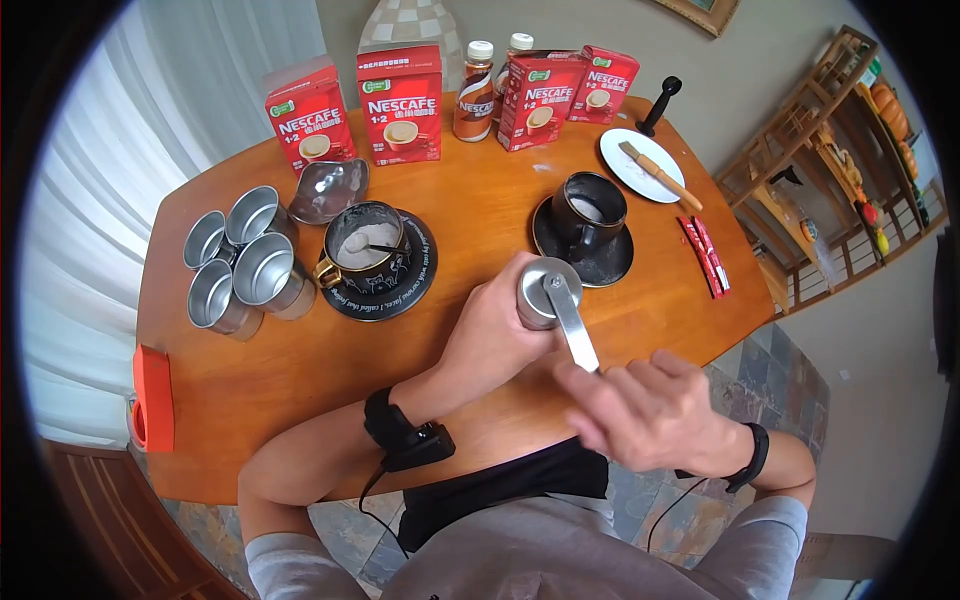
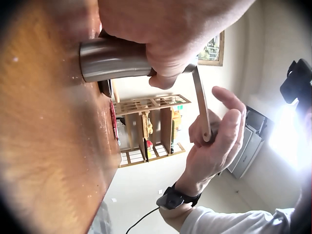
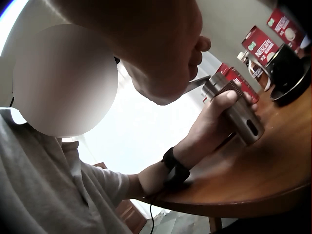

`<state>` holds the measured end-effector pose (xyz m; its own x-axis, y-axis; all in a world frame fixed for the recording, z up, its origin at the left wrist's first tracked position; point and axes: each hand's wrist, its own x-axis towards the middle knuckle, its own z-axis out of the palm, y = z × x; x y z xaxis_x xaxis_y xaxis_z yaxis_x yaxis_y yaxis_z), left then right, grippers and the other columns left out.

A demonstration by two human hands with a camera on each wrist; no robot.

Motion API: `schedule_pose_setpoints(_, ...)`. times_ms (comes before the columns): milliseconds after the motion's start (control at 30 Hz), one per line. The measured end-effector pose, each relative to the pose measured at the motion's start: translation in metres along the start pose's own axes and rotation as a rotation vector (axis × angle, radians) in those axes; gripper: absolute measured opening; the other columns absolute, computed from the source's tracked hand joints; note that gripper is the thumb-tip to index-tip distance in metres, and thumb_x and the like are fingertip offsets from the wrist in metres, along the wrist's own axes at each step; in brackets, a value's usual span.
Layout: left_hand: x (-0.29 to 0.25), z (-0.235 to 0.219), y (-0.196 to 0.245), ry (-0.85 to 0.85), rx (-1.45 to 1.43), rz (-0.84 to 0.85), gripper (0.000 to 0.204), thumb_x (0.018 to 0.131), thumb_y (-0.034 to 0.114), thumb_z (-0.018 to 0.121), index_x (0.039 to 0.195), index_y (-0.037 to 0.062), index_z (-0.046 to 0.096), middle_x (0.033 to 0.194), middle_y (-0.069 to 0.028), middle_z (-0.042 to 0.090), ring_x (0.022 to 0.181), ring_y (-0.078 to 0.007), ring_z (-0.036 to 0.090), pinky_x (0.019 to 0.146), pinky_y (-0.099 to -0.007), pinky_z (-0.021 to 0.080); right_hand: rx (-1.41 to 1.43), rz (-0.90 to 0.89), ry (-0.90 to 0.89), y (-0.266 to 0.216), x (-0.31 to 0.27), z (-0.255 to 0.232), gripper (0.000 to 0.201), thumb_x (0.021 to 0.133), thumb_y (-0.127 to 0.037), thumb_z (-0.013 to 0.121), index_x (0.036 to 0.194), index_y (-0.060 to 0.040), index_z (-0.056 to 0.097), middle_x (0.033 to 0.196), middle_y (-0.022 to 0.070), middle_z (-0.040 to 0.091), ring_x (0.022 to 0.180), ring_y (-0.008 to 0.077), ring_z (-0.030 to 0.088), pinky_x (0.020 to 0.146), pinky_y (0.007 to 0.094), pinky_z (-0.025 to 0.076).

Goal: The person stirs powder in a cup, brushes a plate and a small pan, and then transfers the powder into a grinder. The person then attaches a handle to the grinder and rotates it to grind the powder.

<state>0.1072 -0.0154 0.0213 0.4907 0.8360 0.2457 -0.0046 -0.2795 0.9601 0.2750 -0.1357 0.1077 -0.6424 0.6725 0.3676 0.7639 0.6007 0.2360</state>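
Note:
A steel hand coffee grinder (image 1: pixel 536 305) is near the middle of the table's front part. My left hand (image 1: pixel 480 335) grips its upper body, thumb and fingers wrapped round it. In the left wrist view the grinder's plain metal barrel (image 2: pixel 117 59) has its base close over the wood. A flat crank handle (image 1: pixel 573 328) reaches from the lid toward me. My right hand (image 1: pixel 645 412) holds the crank's outer end; in the left wrist view the fingers (image 2: pixel 228 134) curl about the knob, which they mostly hide. Just beyond the grinder stands a black cup (image 1: pixel 590 215) on a saucer.
A black cup (image 1: pixel 338 262) with white powder and a spoon sits on a saucer at left, beside several metal tins (image 1: pixel 268 268). Red Nescafe boxes (image 1: pixel 400 120) and bottles (image 1: pixel 474 100) line the back. A brush (image 1: pixel 655 170) lies across a white plate (image 1: pixel 625 150); red sachets (image 1: pixel 706 257) lie at right.

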Motion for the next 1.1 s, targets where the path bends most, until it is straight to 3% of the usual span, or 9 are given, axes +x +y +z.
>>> schedule_pose_setpoints(33, 0.000, 0.000, 0.001, -0.002, 0.002, -0.008, 0.036, 0.082, 0.009, 0.085, 0.110, 0.0060, 0.062, 0.093, -0.0039, 0.068, 0.084, -0.0096, 0.060, 0.079, -0.0307, 0.053, -0.018, -0.049, -0.015, -0.005, 0.007, -0.001, 0.036, 0.095, -0.031, 0.070, 0.121, -0.0057, 0.069, 0.063, -0.0027, 0.044, 0.048, 0.0094, 0.045, 0.048, 0.0283, 0.033)
schedule_pose_setpoints(133, -0.001, -0.001, 0.007, -0.042, -0.067, -0.090, 0.038, 0.083, 0.012, 0.082, 0.113, 0.0046, 0.060, 0.096, -0.0144, 0.073, 0.087, -0.0283, 0.072, 0.082, -0.0380, 0.055, -0.096, -0.168, 0.052, -0.014, 0.029, 0.007, 0.025, 0.097, -0.027, 0.065, 0.112, -0.0070, 0.072, 0.064, -0.0040, 0.044, 0.049, 0.0090, 0.042, 0.048, 0.0274, 0.028)
schedule_pose_setpoints(267, -0.003, -0.003, 0.019, -0.081, -0.118, -0.159, 0.023, 0.091, 0.007, 0.073, 0.110, 0.0053, 0.060, 0.094, -0.0091, 0.072, 0.078, -0.0198, 0.067, 0.074, -0.0345, 0.054, -0.110, -0.276, 0.062, -0.021, 0.062, 0.017, 0.025, 0.087, -0.024, 0.068, 0.106, -0.0073, 0.069, 0.066, -0.0020, 0.048, 0.051, 0.0101, 0.045, 0.048, 0.0287, 0.028)
schedule_pose_setpoints(533, -0.005, -0.015, 0.003, -0.218, -0.129, -0.073, 0.037, 0.084, 0.014, 0.080, 0.113, -0.0002, 0.062, 0.101, -0.0142, 0.074, 0.092, -0.0283, 0.071, 0.082, -0.0374, 0.055, 0.076, -0.161, -0.032, -0.010, 0.146, 0.060, 0.025, 0.101, -0.029, 0.060, 0.096, -0.0048, 0.061, 0.056, 0.0072, 0.061, 0.050, 0.0266, 0.066, 0.047, 0.0406, 0.047)
schedule_pose_setpoints(633, 0.002, -0.009, -0.006, -0.152, -0.046, 0.048, 0.043, 0.081, 0.017, 0.082, 0.115, -0.0022, 0.063, 0.104, -0.0161, 0.075, 0.097, -0.0315, 0.072, 0.085, -0.0385, 0.055, 0.090, -0.250, 0.058, 0.022, 0.170, 0.078, 0.021, 0.084, -0.019, 0.070, 0.096, -0.0020, 0.069, 0.071, 0.0085, 0.069, 0.062, 0.0243, 0.072, 0.050, 0.0376, 0.051)
schedule_pose_setpoints(733, 0.006, -0.003, -0.011, -0.071, 0.016, 0.128, 0.049, 0.078, 0.019, 0.085, 0.116, -0.0043, 0.064, 0.107, -0.0181, 0.076, 0.102, -0.0347, 0.074, 0.089, -0.0395, 0.056, 0.054, -0.169, -0.039, 0.046, 0.181, 0.081, 0.019, 0.087, -0.020, 0.069, 0.093, -0.0023, 0.070, 0.073, 0.0098, 0.071, 0.065, 0.0260, 0.074, 0.052, 0.0401, 0.053)
schedule_pose_setpoints(833, 0.001, -0.001, -0.007, -0.029, 0.031, 0.029, 0.054, 0.081, 0.015, 0.086, 0.125, 0.0004, 0.059, 0.111, -0.0126, 0.074, 0.103, -0.0208, 0.072, 0.092, -0.0347, 0.055, 0.013, -0.123, -0.047, 0.067, 0.178, 0.081, 0.018, 0.091, -0.021, 0.067, 0.094, -0.0038, 0.070, 0.072, 0.0111, 0.073, 0.067, 0.0272, 0.075, 0.054, 0.0420, 0.055)
schedule_pose_setpoints(967, 0.001, -0.003, 0.001, -0.047, -0.016, -0.044, 0.051, 0.081, 0.015, 0.087, 0.123, 0.0024, 0.060, 0.106, -0.0111, 0.072, 0.099, -0.0191, 0.071, 0.091, -0.0356, 0.055, 0.057, 0.118, -0.200, 0.097, 0.168, 0.075, 0.027, 0.105, -0.026, 0.056, 0.097, -0.0038, 0.068, 0.073, 0.0151, 0.072, 0.071, 0.0350, 0.074, 0.058, 0.0478, 0.056)
schedule_pose_setpoints(1100, 0.002, -0.004, 0.006, -0.050, 0.017, -0.042, 0.043, 0.082, 0.014, 0.086, 0.113, 0.0040, 0.059, 0.099, -0.0081, 0.071, 0.091, -0.0159, 0.068, 0.086, -0.0341, 0.054, 0.021, 0.207, -0.137, 0.120, 0.137, 0.077, 0.030, 0.108, -0.027, 0.052, 0.099, -0.0022, 0.067, 0.073, 0.0175, 0.072, 0.070, 0.0397, 0.072, 0.064, 0.0511, 0.056)
